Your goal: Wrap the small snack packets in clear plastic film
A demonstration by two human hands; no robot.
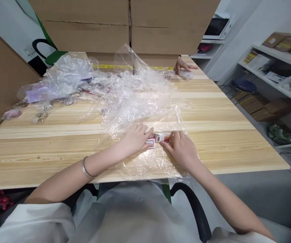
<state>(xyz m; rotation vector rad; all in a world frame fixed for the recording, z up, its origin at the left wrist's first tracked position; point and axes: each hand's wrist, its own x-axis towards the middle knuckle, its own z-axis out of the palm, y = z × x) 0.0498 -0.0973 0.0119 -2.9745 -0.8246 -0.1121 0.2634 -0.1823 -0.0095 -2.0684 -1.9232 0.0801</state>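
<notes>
A wide sheet of clear plastic film (pixel 145 165) lies crinkled on the wooden table in front of me. Over it, my left hand (pixel 136 138) is closed with its fingertips on a small red-and-white packet (pixel 150 142). My right hand (pixel 182 146) pinches a second small item (pixel 159 137), white with brown and red parts, whose kind I cannot make out. The two items lie almost end to end, partly covered by fingers. Beyond my hands the film rises into a loose crumpled heap (pixel 140 91).
Small wrapped pieces, including a pink one (pixel 11 114) and a lilac one (pixel 34 95), lie at the left. Across the wooden table (pixel 226 141), another person's hand (pixel 183 65) touches a wrapped item. Cardboard panels (pixel 92 30) stand behind; shelves (pixel 274 71) are at the right.
</notes>
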